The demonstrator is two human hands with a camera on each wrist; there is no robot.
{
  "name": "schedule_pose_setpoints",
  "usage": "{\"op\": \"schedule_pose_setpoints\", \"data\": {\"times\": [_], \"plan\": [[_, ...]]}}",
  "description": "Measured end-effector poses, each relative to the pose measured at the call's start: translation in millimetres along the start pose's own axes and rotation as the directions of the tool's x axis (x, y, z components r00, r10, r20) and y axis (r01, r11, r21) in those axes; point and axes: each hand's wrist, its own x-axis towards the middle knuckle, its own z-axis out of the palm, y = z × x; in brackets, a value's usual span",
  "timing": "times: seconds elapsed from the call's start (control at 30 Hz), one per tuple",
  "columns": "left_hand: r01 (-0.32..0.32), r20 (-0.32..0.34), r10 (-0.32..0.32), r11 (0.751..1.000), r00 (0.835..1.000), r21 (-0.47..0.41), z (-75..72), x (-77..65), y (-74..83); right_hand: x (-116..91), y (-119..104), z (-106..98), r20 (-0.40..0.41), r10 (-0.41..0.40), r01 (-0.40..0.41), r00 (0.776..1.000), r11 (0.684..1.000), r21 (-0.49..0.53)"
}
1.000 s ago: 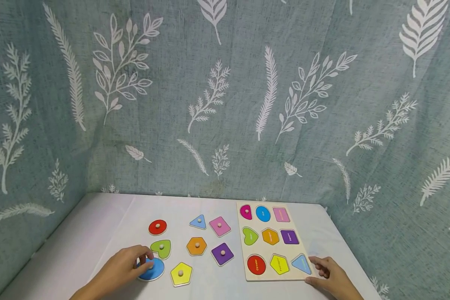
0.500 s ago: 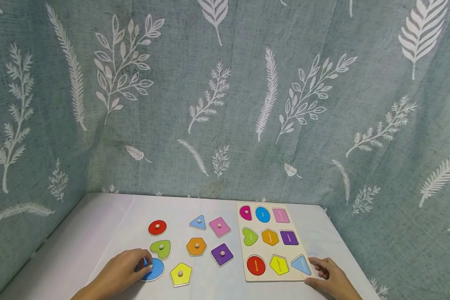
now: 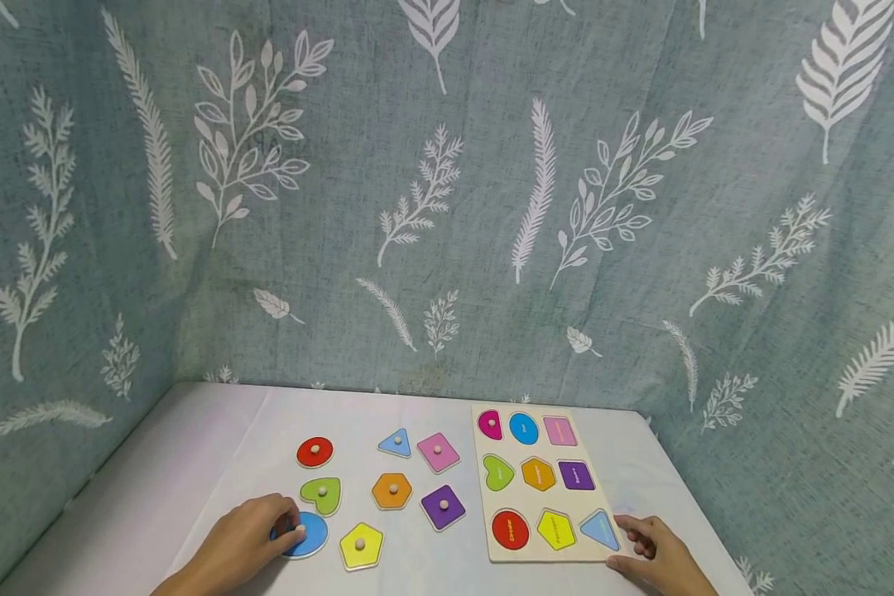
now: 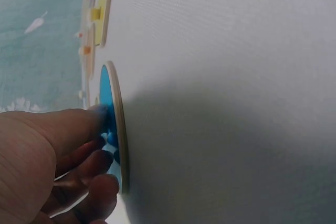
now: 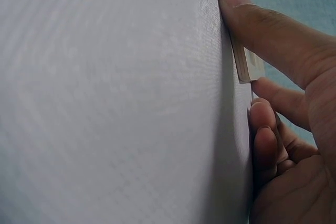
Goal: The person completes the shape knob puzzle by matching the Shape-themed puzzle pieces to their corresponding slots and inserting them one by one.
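My left hand [image 3: 242, 534] is over the blue oval puzzle piece [image 3: 313, 534] at the near left, thumb and fingers pinching its knob. In the left wrist view the oval [image 4: 106, 90] lies low over the white cloth, its wooden edge showing and its knob hidden by the fingers. On the right, my right hand [image 3: 659, 555] grips the near right corner of the wooden puzzle board [image 3: 521, 550]. The right wrist view has the thumb along the board's edge [image 5: 240, 59] and the index finger at its corner, other fingers curled.
Left of the board lie knobbed pieces: red circle [image 3: 305, 455], green heart [image 3: 331, 498], light blue triangle [image 3: 395, 451], pink piece [image 3: 447, 463], orange hexagon [image 3: 383, 492], purple square [image 3: 435, 517] and yellow pentagon [image 3: 358, 561]. A magenta piece [image 3: 486, 418] sits in the board. Leaf-patterned cloth [image 3: 343, 207] hangs behind.
The head view has shifted slightly. My left fingers have drawn in a little around the oval's knob; the right hand, board and other pieces stay in place.
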Motion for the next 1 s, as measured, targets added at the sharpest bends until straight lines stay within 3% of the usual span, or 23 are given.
{"op": "schedule_pose_setpoints", "data": {"times": [0.37, 0.6, 1.0], "plan": [[0.010, -0.006, -0.010, 1.000, 1.000, 0.024, 3.9, 1.9, 4.8, 0, -3, 0, -0.008, -0.002, 0.002, 1.000, 1.000, -0.006], [0.013, -0.007, -0.012, 0.999, 1.000, 0.042, -1.5, 1.6, 6.8, -1, -3, 0, -0.009, -0.002, 0.002, 1.000, 1.000, -0.006], [-0.077, -0.088, 0.078, 0.997, 0.993, 0.005, -11.5, 9.4, 23.9, 1, -1, 1, -0.008, 0.017, -0.017, 1.000, 0.999, 0.031]]}}
